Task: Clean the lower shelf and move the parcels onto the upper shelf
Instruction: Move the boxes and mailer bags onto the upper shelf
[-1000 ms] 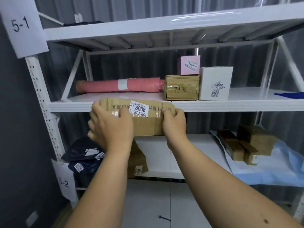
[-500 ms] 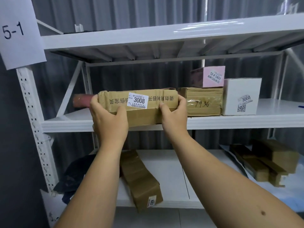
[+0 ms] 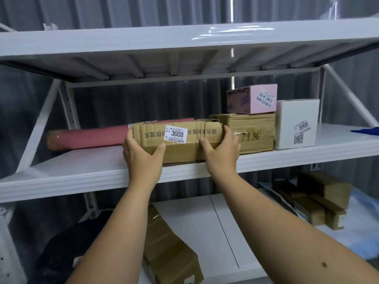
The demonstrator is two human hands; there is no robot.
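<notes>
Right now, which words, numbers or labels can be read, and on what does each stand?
"3008": white sticker on the long brown cardboard parcel gripped by the left hand and right hand; its printed characters appear upside down.
"58-4-3405": label on the small pink box; "Contact" on its side.
"3008": label on the white cardboard box.
Handwritten marks on the brown taped carton: unreadable.
</notes>
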